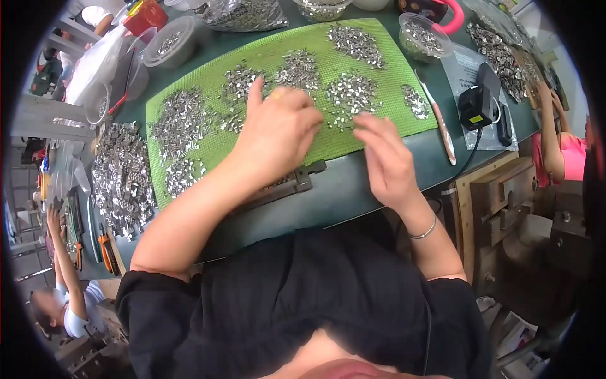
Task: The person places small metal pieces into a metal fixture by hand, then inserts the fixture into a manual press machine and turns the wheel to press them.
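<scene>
Silver on green

A bright green, fine-gridded mat (379, 120) carries shiny silver metal pieces (350, 95); around the mat lies the dark green tabletop (353, 189), a pink handle (456, 19) beyond its far right corner.

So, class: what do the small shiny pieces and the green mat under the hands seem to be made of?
Small pieces: probably metal, bright silvery finish, glinting in heaps.
Green mat: likely plastic or rubber mesh, matte, with a fine grid texture.
</scene>
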`<state>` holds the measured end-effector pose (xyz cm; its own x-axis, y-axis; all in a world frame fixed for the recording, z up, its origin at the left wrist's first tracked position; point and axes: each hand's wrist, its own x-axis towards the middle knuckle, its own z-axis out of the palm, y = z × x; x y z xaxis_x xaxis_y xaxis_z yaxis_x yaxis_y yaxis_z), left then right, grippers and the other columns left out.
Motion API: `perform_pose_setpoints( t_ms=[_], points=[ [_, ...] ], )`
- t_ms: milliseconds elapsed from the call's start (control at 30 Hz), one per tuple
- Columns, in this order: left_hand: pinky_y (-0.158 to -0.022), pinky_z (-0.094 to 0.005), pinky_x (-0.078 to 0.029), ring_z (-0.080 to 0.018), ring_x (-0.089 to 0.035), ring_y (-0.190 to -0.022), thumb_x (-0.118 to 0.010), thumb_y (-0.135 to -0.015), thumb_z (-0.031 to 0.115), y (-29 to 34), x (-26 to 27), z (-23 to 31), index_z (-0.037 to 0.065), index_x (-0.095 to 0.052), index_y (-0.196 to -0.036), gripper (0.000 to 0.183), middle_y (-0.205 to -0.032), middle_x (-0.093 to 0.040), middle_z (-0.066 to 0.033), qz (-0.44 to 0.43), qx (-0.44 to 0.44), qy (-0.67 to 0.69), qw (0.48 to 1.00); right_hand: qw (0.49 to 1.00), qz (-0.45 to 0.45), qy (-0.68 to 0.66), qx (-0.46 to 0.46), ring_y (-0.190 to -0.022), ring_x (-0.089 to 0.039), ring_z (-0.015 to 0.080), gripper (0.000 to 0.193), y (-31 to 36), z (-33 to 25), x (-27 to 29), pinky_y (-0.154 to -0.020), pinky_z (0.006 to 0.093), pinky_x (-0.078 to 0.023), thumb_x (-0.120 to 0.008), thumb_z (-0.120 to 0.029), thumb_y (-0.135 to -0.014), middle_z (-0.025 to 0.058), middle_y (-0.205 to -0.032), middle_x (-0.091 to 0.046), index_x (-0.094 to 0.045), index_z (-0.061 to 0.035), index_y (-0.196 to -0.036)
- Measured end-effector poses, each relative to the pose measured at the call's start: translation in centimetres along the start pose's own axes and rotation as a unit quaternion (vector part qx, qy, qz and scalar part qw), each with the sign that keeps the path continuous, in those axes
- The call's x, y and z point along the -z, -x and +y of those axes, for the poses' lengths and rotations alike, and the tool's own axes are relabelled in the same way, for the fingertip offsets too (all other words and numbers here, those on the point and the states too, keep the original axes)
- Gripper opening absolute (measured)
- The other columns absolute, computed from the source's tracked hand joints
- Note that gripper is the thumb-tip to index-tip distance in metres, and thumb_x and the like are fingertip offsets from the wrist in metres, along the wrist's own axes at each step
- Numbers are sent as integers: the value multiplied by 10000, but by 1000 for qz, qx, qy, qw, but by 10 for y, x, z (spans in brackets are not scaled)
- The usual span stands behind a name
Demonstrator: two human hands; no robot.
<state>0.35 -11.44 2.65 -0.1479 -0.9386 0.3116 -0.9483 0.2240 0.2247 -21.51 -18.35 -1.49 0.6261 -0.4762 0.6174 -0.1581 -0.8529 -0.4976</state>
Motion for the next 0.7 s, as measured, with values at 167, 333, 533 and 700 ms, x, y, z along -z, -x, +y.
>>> perform_pose_setpoints(
  t_ms=[167, 333, 533, 700],
  points=[
    [-1048, -606, -333, -265, -582, -1048, -724, -816, 136, -31, -17, -15, 137, -762, -910, 102, -993, -614, -36, -8, -3, -25, 1000, 994, 74, 41, -72, -850, -596, 335, 193, 3, 2, -7, -798, 423, -470, -609, 70, -802, 145, -943, -627, -665, 23, -981],
    [-1036, -546, -366, -269, -575, -1038, -688, -820, 140, -39, -20, -9, 68, -723, -857, 88, -963, -601, -55, -21, -97, -144, 985, 994, 49, 23, -94, -764, -589, 329, 107, -2, 3, -9, -719, 416, -465, -624, 60, -795, 126, -814, -594, -657, 25, -891],
    [-999, -501, -399, -283, -570, -1044, -641, -776, 75, -28, -16, -1, 34, -705, -784, 77, -957, -614, -96, 23, -61, -14, 998, 992, 26, -17, -121, -768, -589, 336, 102, -4, 8, 1, -706, 405, -470, -643, 53, -780, 139, -821, -580, -662, 3, -867],
    [-885, -439, -412, -269, -557, -1005, -665, -743, 98, 0, -14, 3, 55, -709, -757, 64, -936, -608, -75, -38, -35, 73, 996, 995, 6, 71, -68, -805, -575, 347, 76, -5, 5, -5, -711, 428, -462, -671, 24, -758, 139, -846, -558, -626, -2, -814]
  ],
)
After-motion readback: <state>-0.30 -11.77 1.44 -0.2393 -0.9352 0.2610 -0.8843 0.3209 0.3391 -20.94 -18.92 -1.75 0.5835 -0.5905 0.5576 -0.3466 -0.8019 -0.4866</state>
